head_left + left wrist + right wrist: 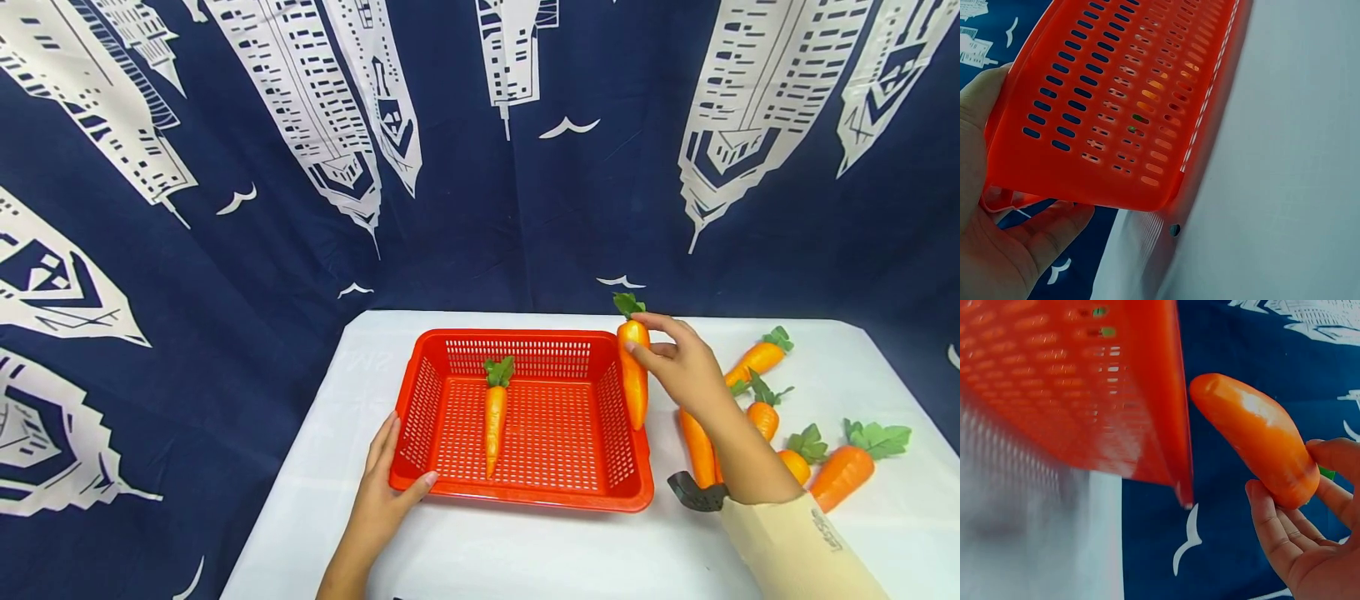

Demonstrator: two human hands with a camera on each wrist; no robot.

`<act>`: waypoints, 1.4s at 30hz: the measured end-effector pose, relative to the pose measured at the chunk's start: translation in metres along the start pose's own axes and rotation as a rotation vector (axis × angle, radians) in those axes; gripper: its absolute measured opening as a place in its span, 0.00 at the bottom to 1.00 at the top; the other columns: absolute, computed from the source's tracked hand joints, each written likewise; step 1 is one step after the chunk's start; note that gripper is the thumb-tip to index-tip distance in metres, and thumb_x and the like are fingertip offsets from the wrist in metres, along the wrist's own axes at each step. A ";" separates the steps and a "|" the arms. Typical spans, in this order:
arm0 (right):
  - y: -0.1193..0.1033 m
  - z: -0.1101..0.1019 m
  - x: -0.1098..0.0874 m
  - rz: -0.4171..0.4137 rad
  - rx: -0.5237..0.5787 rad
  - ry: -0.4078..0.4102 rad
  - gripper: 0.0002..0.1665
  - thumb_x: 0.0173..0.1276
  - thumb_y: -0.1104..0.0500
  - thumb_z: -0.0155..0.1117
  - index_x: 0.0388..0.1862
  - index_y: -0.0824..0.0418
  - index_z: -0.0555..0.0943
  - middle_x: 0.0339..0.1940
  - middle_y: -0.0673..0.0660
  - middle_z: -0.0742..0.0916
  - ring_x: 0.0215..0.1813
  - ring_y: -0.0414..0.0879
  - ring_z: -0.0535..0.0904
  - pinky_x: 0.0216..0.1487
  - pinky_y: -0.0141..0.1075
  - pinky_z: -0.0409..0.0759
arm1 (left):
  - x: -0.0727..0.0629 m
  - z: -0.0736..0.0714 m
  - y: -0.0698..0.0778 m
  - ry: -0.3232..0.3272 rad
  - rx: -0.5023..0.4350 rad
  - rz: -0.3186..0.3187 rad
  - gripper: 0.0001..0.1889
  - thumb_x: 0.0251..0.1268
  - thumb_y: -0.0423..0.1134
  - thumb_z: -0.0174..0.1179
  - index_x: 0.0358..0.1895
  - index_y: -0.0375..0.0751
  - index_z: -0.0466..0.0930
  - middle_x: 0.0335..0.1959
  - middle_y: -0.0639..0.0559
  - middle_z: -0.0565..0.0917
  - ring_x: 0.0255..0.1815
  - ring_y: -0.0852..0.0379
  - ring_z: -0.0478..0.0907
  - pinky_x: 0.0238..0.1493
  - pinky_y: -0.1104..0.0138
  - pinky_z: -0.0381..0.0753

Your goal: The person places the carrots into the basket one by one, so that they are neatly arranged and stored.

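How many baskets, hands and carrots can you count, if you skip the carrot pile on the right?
Red rectangular slotted plastic basket: 1
Bare hands: 2
Orange tapering carrots with green leaves: 2 (one in the basket, one in the right hand)
Total: 5

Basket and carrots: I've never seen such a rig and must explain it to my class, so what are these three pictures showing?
No machine here: the left grip and the right grip are a person's bare hands. The wide picture comes from a head camera; the close ones from a camera on each wrist. On the white table stands a red basket with one carrot inside; more carrots lie to its right. The left grip holds the basket's left end; the right grip holds another carrot near its leaves.
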State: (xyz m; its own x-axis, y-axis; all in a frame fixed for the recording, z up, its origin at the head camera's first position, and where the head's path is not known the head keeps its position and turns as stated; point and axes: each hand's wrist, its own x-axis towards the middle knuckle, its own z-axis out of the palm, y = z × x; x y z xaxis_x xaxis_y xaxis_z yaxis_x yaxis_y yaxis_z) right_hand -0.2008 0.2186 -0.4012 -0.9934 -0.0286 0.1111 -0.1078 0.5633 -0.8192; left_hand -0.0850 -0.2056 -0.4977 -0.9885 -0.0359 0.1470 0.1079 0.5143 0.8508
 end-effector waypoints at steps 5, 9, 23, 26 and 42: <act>-0.007 0.008 0.005 -0.032 0.038 -0.014 0.33 0.73 0.47 0.64 0.74 0.52 0.71 0.70 0.65 0.73 0.58 0.62 0.84 0.50 0.35 0.87 | 0.000 0.000 0.000 0.002 0.002 0.002 0.52 0.59 0.53 0.73 0.82 0.55 0.50 0.83 0.59 0.50 0.81 0.47 0.53 0.75 0.38 0.59; -0.015 0.013 0.009 -0.069 0.105 -0.068 0.34 0.73 0.55 0.65 0.76 0.55 0.69 0.68 0.66 0.71 0.59 0.64 0.83 0.47 0.26 0.85 | 0.001 0.000 -0.001 0.002 0.005 0.006 0.51 0.59 0.53 0.73 0.82 0.57 0.50 0.83 0.62 0.50 0.81 0.47 0.53 0.75 0.37 0.59; -0.037 0.037 0.020 -0.113 0.193 -0.238 0.37 0.71 0.65 0.64 0.77 0.58 0.64 0.69 0.67 0.68 0.63 0.63 0.81 0.54 0.40 0.86 | 0.001 -0.001 -0.001 0.001 -0.004 -0.002 0.51 0.59 0.53 0.73 0.82 0.58 0.50 0.83 0.62 0.51 0.82 0.48 0.52 0.75 0.39 0.59; -0.040 0.045 0.024 -0.115 0.198 -0.256 0.37 0.70 0.64 0.65 0.76 0.57 0.66 0.69 0.67 0.67 0.63 0.64 0.81 0.53 0.43 0.87 | 0.001 0.000 -0.002 -0.001 -0.003 -0.011 0.52 0.58 0.53 0.73 0.82 0.58 0.50 0.83 0.62 0.50 0.82 0.48 0.52 0.75 0.40 0.60; -0.035 0.093 0.041 -0.022 0.203 -0.421 0.37 0.69 0.61 0.69 0.75 0.58 0.67 0.63 0.67 0.79 0.57 0.56 0.85 0.55 0.51 0.85 | 0.001 -0.001 -0.001 -0.005 -0.017 -0.022 0.52 0.58 0.51 0.74 0.82 0.56 0.50 0.83 0.60 0.50 0.82 0.47 0.51 0.76 0.39 0.57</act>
State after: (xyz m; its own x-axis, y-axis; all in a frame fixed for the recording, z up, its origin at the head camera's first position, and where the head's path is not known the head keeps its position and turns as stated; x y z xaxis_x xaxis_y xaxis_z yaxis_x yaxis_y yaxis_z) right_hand -0.2415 0.1205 -0.4202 -0.9156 -0.3951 -0.0745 -0.0924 0.3870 -0.9174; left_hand -0.0856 -0.2065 -0.4977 -0.9912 -0.0429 0.1253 0.0873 0.4989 0.8622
